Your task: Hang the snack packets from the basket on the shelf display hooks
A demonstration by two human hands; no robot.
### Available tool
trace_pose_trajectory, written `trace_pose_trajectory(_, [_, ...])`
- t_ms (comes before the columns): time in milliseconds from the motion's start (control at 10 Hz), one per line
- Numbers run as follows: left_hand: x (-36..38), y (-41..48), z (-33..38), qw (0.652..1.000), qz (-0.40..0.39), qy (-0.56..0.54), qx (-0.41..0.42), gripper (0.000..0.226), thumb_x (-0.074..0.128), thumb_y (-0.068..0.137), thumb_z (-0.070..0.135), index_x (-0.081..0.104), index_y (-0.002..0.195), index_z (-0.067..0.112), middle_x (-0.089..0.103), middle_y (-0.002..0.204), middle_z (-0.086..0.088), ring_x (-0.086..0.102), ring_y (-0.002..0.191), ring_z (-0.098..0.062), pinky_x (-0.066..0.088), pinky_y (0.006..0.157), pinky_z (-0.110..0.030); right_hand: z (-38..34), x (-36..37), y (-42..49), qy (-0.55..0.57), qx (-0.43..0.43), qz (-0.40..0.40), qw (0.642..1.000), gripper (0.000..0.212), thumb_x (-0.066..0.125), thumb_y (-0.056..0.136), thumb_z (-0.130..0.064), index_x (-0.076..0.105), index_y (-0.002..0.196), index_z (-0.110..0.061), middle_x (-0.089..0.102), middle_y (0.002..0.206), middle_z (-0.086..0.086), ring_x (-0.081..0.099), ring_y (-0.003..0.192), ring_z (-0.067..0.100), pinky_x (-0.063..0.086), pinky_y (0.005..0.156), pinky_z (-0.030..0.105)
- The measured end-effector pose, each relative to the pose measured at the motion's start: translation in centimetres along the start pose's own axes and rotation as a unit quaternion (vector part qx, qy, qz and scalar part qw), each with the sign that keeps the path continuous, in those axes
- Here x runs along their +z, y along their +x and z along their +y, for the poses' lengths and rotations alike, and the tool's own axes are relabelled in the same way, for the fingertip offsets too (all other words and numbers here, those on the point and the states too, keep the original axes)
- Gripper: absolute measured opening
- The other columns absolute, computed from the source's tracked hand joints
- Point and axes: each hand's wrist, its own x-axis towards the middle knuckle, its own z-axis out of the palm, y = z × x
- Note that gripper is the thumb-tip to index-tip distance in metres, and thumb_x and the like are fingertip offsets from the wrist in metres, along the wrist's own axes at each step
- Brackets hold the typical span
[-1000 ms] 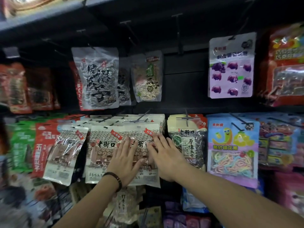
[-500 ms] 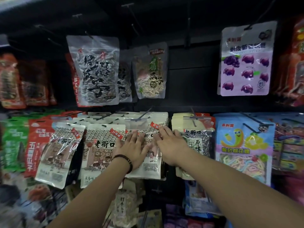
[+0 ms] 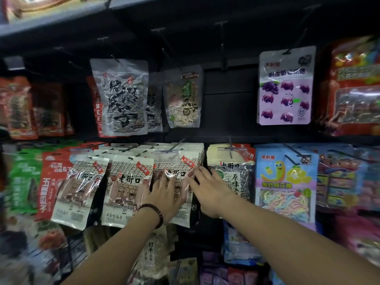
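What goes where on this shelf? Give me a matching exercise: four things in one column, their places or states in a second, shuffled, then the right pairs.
Things:
1. lilac packet printed with purple grapes
2. blue packet with a yellow cartoon worm
3. left hand
4. clear packet of striped sunflower seeds

Places or states:
A. upper row, left of centre
B. pressed flat on a cream packet
C. upper row, right
D. lower row, right of the hands

Pairs: 1-C, 2-D, 3-B, 4-A
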Motion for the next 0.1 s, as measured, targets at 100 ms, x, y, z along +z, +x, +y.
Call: trace_pose_trajectory(100, [-1.61, -2.47, 1.53, 0.999, 0.003, 0.011, 0.030, 0.071, 0.035, 0.098, 0.070, 0.030, 0.155, 0.027, 0.037, 0.163, -0.006, 0.039, 0.149, -0.031, 0.025, 0.122, -0.062, -0.10, -1.11, -3.02, -0.001, 0.008, -0.007, 1.000, 0.084, 0.062, 0.095, -0.023, 0.018, 0.166, -0.014, 0.014, 0.173, 0.021, 0.013, 0.161, 0.039, 0.016, 0.130, 0.058])
